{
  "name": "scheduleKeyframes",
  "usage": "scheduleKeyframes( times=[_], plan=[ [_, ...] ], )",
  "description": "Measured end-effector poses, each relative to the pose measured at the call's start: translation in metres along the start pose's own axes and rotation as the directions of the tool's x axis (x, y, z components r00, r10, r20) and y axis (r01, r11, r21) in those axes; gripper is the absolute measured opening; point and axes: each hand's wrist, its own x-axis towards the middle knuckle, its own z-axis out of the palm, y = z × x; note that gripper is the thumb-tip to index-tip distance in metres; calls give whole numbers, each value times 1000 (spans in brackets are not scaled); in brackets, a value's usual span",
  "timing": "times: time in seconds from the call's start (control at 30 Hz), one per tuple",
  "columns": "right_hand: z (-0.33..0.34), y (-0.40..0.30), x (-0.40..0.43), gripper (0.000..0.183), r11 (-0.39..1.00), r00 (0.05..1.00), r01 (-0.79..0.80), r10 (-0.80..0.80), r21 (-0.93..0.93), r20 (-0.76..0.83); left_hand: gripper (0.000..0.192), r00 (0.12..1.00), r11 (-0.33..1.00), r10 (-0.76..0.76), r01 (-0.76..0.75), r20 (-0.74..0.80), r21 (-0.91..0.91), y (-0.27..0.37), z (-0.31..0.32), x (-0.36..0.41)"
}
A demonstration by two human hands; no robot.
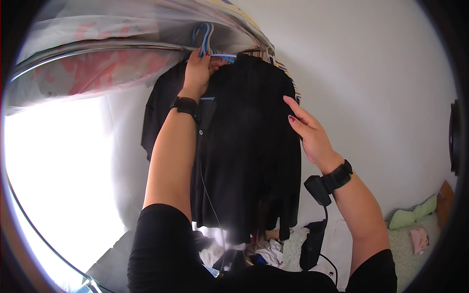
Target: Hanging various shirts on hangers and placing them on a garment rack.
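My left hand point(198, 71) is raised at the top, its fingers closed around the necks of blue and white clothes hangers point(207, 34) close to a metal rail. A black long garment point(249, 139) hangs from there, and a white button shows on its front. Behind my left forearm, a black sleeve or second dark garment point(161, 102) spreads to the left; I cannot tell which. My right hand point(311, 133) is at the right edge of the black garment, fingers apart and holding nothing. Whether its fingertips touch the cloth is unclear.
A curved metal rail point(110, 44) crosses the upper left, under clear plastic sheeting with red print point(99, 69). Bright light comes from the left. Below lie crumpled clothes point(269, 252). A green cushion point(412, 212) and a pink packet point(419, 240) sit at the lower right. Cables run from both wrist straps.
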Motion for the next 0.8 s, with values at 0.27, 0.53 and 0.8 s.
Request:
scheduleKeyframes(
  times=[0.27,0.53,0.8],
  plan=[
    [7,9,9,43,978,995,-82,90,-191,36,31,957,947,-287,291,-51,134,-25,-53,3],
    [16,24,-31,62,669,951,299,-266,-680,157,51,936,958,-215,258,-278,127,-12,-5,-64],
    [7,54,-120,58,687,1000,21,-6,-726,23,42,906,682,421,-286,-40,673,-7,66,-217]
  ],
)
